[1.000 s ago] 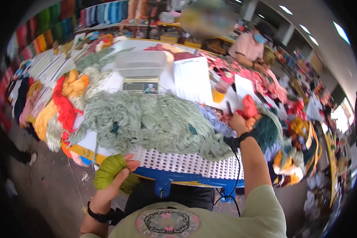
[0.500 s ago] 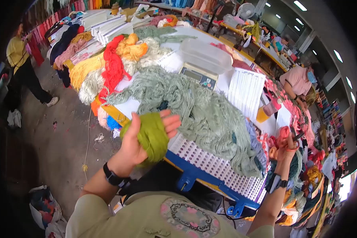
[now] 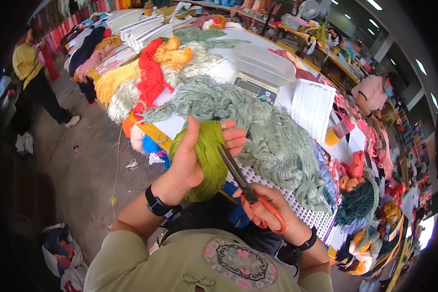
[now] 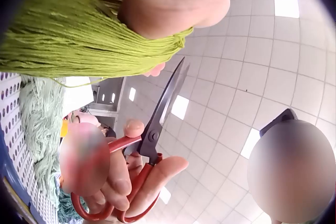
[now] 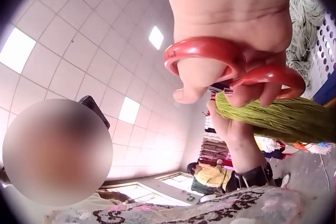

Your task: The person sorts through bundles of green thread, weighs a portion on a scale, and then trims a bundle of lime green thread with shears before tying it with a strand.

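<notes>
My left hand (image 3: 180, 170) carries a skein of olive-green yarn (image 3: 210, 155) across its palm, thumb raised and fingers extended behind the strands. In my right hand (image 3: 272, 207) I grip scissors (image 3: 237, 171) with red handles and dark blades, whose tips overlap the skein's right edge in the head view. The left wrist view has the blades slightly parted, pointing up beside the yarn's gathered end. From the right wrist, the red handle loops (image 5: 199, 48) show round my thumb and fingers, with the blades mostly hidden.
Grey-green yarn (image 3: 277, 141) heaps over the table, beside a scale (image 3: 255, 87) topped by a clear plastic tub (image 3: 262, 63). Papers (image 3: 312, 107), an orange-and-pink bottle (image 3: 339, 131) and coloured skeins surround it. A person in yellow (image 3: 27, 63) stands left; another in pink (image 3: 369, 92) is right.
My right hand has come from the table's right side to the green skein, bringing the scissors. The left hand has risen with the skein, and the head view has swung round.
</notes>
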Motion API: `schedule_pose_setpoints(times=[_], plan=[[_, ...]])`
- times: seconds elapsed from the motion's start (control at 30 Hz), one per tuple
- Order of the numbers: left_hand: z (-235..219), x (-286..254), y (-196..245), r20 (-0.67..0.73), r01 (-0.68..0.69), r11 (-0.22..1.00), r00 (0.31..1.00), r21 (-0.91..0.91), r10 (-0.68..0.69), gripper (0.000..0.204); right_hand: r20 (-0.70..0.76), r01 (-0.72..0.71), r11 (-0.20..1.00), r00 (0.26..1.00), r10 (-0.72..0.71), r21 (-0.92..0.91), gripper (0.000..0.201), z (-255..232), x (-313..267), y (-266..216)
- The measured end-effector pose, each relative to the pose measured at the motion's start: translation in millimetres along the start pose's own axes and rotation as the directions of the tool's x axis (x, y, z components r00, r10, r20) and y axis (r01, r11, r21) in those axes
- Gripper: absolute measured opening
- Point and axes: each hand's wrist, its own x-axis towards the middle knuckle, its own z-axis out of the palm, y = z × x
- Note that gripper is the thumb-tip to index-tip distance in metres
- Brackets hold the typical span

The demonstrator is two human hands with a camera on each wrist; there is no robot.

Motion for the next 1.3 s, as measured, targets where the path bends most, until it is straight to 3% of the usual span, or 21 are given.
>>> schedule_pose_setpoints(times=[0.07,0.5,0.57,0.7,0.77,0.8,0.87,0.9,0.93,0.97,1.07,1.1,1.13,1.17,1.2,1.27,1.3], plan=[[-3.3,-2.5,3.9,0.0,-0.011,1.0,1.0,0.012,0.011,0.093,0.0,-0.092,0.995,0.996,0.092,-0.043,0.044,3.4,5.6,-1.2],[-11.8,-3.4,0.1,0.034,0.021,0.998,0.999,0.06,-0.023,0.089,-0.1,-0.057,0.986,0.994,0.042,-0.158,0.038,8.5,18.0,7.2],[-12.3,-4.7,-0.9,0.041,0.033,0.998,0.999,0.058,-0.035,0.089,-0.129,0.021,0.965,0.99,-0.056,-0.26,0.046,13.8,25.1,7.1],[-16.2,-7.1,0.5,0.072,0.032,0.999,0.997,0.033,-0.034,0.089,-0.135,0.018,0.959,0.989,-0.059,-0.283,0.04,14.8,35.3,11.4],[-20.1,-9.8,5.1,0.066,0.006,1.0,0.998,0.008,-0.006,0.089,-0.206,0.229,0.952,0.941,-0.27,-0.202,0.041,16.3,42.2,4.6],[-22.1,-11.6,7.6,0.093,0.03,0.995,0.995,-0.091,-0.021,0.087,-0.204,0.23,0.953,0.941,-0.269,-0.197,0.041,18.7,53.2,2.0],[-28.2,-14.9,12.2,0.119,0.063,0.981,0.992,-0.183,-0.041,0.085,-0.297,0.536,0.799,0.743,-0.599,-0.272,0.046,23.2,81.7,-5.4],[-34.1,-15.7,13.6,0.219,0.103,0.981,0.973,-0.163,-0.066,0.085,-0.306,0.537,0.801,0.741,-0.598,-0.266,0.046,19.0,88.7,-8.5],[-37.6,-16.0,15.8,0.319,0.139,0.98,0.944,-0.139,-0.089,0.086,-0.145,0.452,0.726,0.79,-0.596,-0.518,0.046,13.2,95.1,-11.5],[-37.6,-16.5,19.1,0.319,0.14,0.981,0.943,-0.133,-0.092,0.086,0.009,0.373,0.569,0.841,-0.541,-0.733,0.046,10.1,98.9,-12.1],[-37.7,-22.1,33.9,0.312,0.115,0.991,0.946,-0.074,-0.086,0.086,0.08,0.445,0.56,0.827,-0.557,-0.699,0.043,15.1,107.4,-3.5],[-39.1,-24.2,40.6,0.24,0.067,0.995,0.97,-0.07,-0.049,0.086,-0.006,0.395,0.741,0.881,-0.473,-0.543,0.043,16.3,107.4,-0.7],[-41.7,-26.2,47.4,0.165,0.018,0.998,0.986,-0.065,-0.007,0.086,0.009,0.404,0.74,0.88,-0.475,-0.538,0.043,13.8,97.4,-2.5],[-46.0,-26.0,56.4,0.121,-0.05,0.998,0.991,-0.046,0.055,0.087,-0.012,0.305,0.93,0.949,-0.314,-0.205,0.038,14.9,82.1,-19.4],[-52.7,-25.8,66.4,0.11,-0.063,0.997,0.992,-0.043,0.068,0.087,0.031,0.134,0.979,0.99,-0.14,0.151,0.034,10.5,70.3,-27.6],[-65.6,-26.1,83.4,-0.043,-0.315,0.946,0.947,0.07,0.318,0.087,0.287,0.055,0.984,0.952,-0.102,0.167,0.035,-18.9,55.2,-20.9],[-64.5,-26.2,87.7,-0.026,-0.342,0.915,0.935,0.214,0.355,0.086,0.316,-0.044,0.992,0.949,0.004,0.119,0.044,-23.9,49.2,-25.6]])
